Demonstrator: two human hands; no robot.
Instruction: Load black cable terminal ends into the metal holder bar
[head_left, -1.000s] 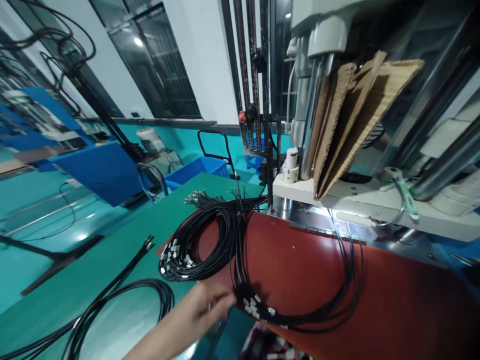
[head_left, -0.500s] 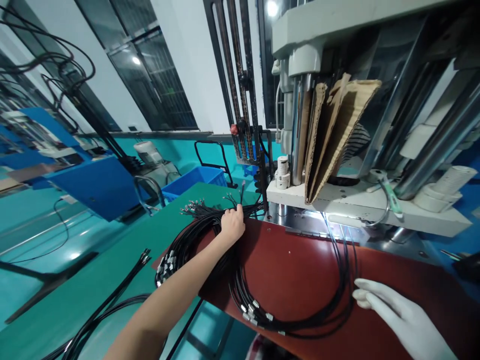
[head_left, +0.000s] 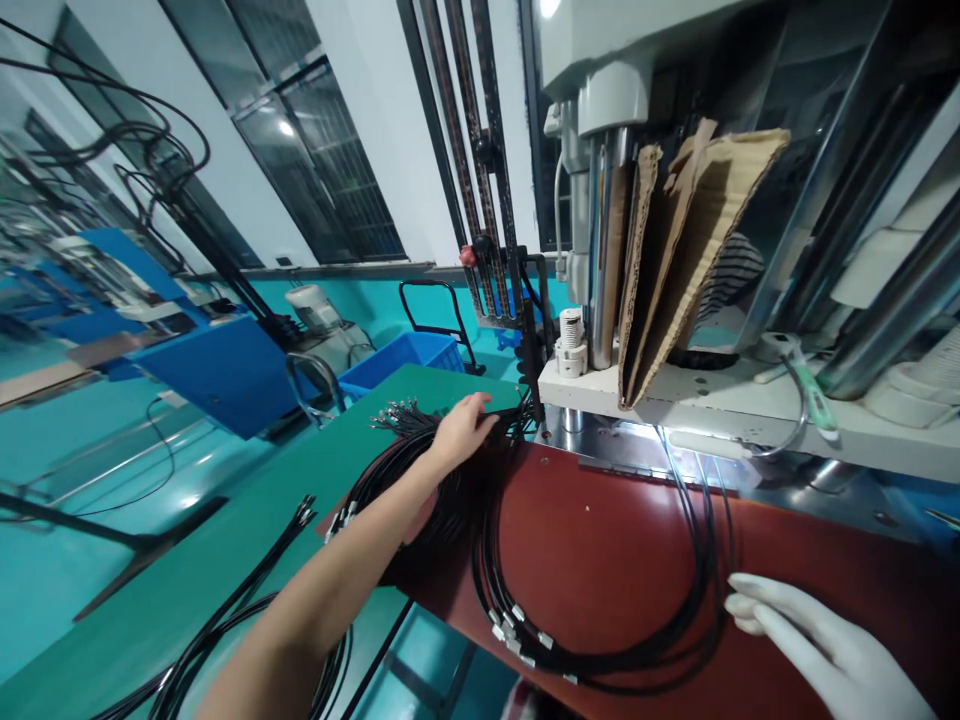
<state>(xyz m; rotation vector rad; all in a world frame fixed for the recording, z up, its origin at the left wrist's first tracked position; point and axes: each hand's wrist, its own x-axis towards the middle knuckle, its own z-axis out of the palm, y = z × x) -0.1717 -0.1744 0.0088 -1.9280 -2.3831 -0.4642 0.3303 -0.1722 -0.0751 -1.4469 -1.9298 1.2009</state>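
My bare left hand [head_left: 461,432] is over the far end of a coiled bundle of black cables [head_left: 382,462], its fingers stretched out to the right and apart from the thumb. Metal-tipped cable ends [head_left: 401,415] fan out beside it. My right hand [head_left: 821,640], in a white glove, pinches one thin black cable [head_left: 731,535] at the red mat's right side. A looped group of black cables [head_left: 622,655] with silver metal sleeves [head_left: 514,630] curves over the red mat [head_left: 592,560]. Their upper ends run under the press [head_left: 750,405].
Folded cardboard [head_left: 675,260] is wedged beside the press column. A green-handled tool [head_left: 814,395] lies on the press base. More black cables [head_left: 247,590] rest on the green table [head_left: 300,600] at left. A blue bin [head_left: 401,360] stands behind.
My left hand has turned and opened its fingers to the right; the cable end that stood up at its fingertips no longer shows there. My right hand keeps its pinch. The view has shifted slightly.
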